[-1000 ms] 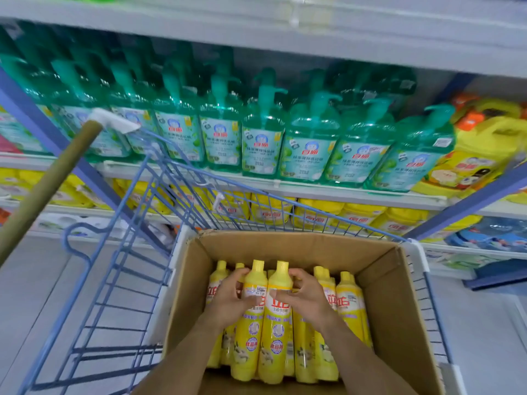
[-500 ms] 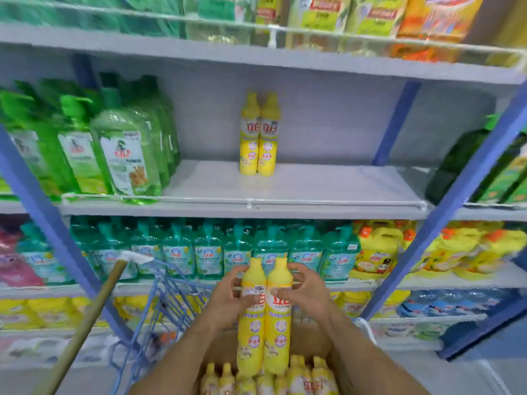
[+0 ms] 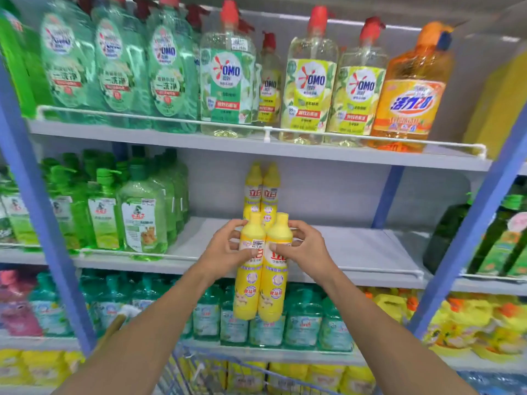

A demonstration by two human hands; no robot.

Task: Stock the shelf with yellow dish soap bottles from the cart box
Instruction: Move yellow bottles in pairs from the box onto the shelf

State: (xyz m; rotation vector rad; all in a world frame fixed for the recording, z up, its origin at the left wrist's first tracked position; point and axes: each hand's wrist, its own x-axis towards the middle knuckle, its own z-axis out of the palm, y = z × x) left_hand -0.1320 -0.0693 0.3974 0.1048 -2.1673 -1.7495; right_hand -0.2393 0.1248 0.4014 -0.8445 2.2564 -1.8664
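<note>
- Left hand [image 3: 228, 249] and right hand [image 3: 306, 248] are pressing two yellow dish soap bottles [image 3: 261, 269] together side by side at frame centre, upright, in front of the middle shelf [image 3: 356, 246].
- Fingers are curling around the upper bodies just under the shoulders; each thumb is lying across a front label. Both hands are closed on the pair.
- Two more yellow bottles [image 3: 261, 192] are standing at the back of that shelf, just above and behind the held pair.
- Handling, as judged: full bottles are looking moderately heavy, stiff plastic, smooth and likely slick; squeezing two as one unit is risking a slip between them. The narrower waist looks like the best hold.
- Cart [image 3: 228, 374] is showing at bottom centre; its box is not in view.
- Writing: held bottles are carrying red "立白" and a round "食品用" badge.
- Upper shelf: "OMO" pump bottles [image 3: 228, 72], and an orange bottle [image 3: 410, 89] reading "活力28", upper right.
- Green bottles [image 3: 142, 218] are filling the middle left; labels unreadable.
</note>
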